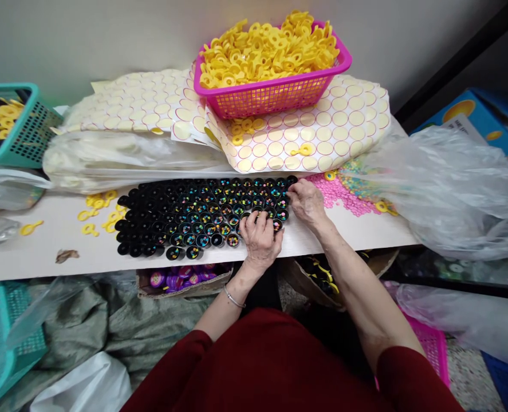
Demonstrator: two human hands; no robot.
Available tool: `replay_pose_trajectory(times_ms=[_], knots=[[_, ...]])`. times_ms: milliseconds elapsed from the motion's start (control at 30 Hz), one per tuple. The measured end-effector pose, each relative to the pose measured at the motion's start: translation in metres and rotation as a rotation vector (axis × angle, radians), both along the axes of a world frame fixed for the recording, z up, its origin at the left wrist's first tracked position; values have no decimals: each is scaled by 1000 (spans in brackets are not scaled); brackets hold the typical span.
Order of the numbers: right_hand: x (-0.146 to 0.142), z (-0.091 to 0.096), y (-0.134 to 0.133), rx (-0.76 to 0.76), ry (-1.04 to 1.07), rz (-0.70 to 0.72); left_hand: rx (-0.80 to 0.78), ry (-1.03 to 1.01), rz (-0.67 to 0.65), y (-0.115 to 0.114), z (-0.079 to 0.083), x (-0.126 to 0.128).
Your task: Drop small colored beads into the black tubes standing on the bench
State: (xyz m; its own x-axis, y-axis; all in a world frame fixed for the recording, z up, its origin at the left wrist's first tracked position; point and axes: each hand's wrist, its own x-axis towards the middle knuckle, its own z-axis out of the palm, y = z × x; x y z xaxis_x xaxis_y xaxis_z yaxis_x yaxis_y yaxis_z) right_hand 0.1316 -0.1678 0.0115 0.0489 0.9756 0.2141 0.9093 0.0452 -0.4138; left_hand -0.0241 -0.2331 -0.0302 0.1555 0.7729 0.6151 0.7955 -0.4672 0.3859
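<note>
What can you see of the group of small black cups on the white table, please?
The black cups stand upright, packed in tight rows on the white table. They look like plastic. Those toward the right hold small multicoloured beads; those on the left look dark inside. The left hand rests on the near right corner, the right hand on the right edge. Pink beads lie just beside them.
</note>
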Motion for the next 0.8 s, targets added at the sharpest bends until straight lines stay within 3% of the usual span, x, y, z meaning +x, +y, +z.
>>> replay_pose_trajectory(times_ms=[167, 400, 500, 633, 700, 800], knots=[[1, 3, -2, -15, -125, 64, 36, 14, 1, 0, -1, 0], [2, 1, 3, -19, -77, 40, -9, 10, -14, -1, 1, -1], [3, -3, 6, -1, 53, -3, -11, 27, -4, -1, 3, -1], [14, -19, 2, 81, 419, -2, 13, 28, 12, 0, 2, 0], [23, -28, -3, 143, 485, -83, 28, 31, 7, 0, 1, 0], [33, -39, -10, 142, 316, -238, 49, 41, 4, 1, 0, -1]])
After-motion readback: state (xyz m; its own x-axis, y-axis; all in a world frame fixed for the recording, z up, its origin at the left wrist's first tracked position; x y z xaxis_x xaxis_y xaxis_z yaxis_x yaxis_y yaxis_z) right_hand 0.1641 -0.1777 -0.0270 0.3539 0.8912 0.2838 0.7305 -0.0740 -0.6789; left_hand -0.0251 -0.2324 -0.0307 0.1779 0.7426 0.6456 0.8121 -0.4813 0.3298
